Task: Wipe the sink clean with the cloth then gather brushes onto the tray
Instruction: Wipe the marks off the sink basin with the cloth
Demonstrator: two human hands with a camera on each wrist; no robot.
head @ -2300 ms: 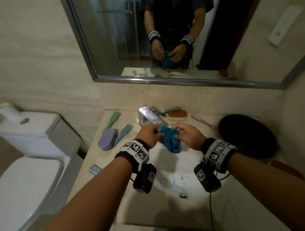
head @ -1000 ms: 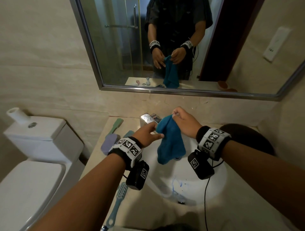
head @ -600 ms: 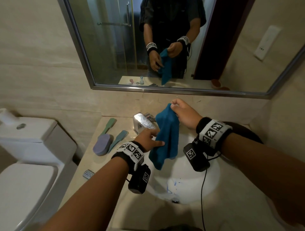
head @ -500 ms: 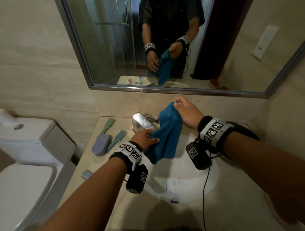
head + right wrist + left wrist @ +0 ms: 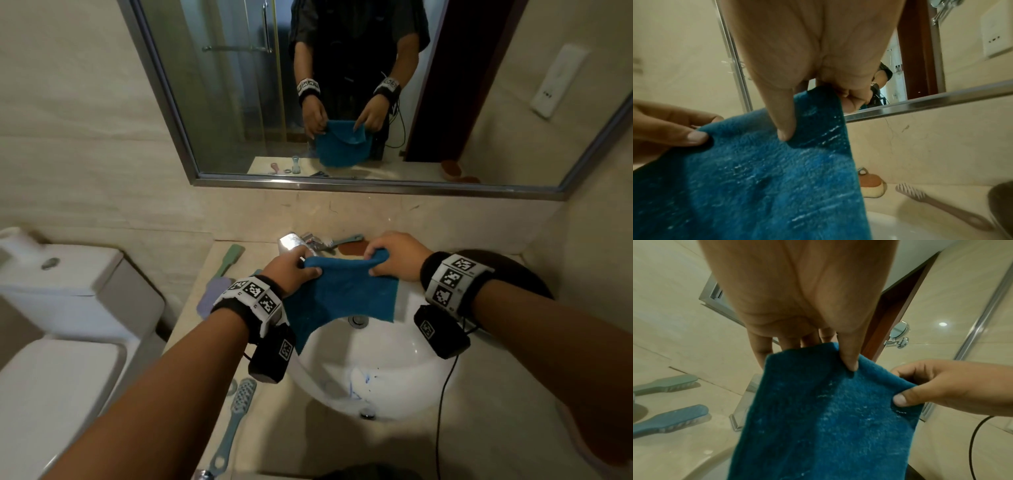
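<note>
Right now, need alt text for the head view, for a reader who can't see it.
Two hands, left hand and right hand, hold a blue cloth spread by its top edge above a white sink with blue marks near its front. Brushes lie on the beige counter left of the sink and behind the tap; a mirror reflects the person.

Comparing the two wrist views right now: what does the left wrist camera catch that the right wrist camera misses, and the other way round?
Only the left wrist view shows the green brush and the blue brush lying on the counter, plus a round wall mirror.

Only the right wrist view shows the orange sponge, the pink brush beside the sink, and a wall socket.

Both show the blue cloth stretched between the left hand and right hand, each pinching its top edge.
</note>
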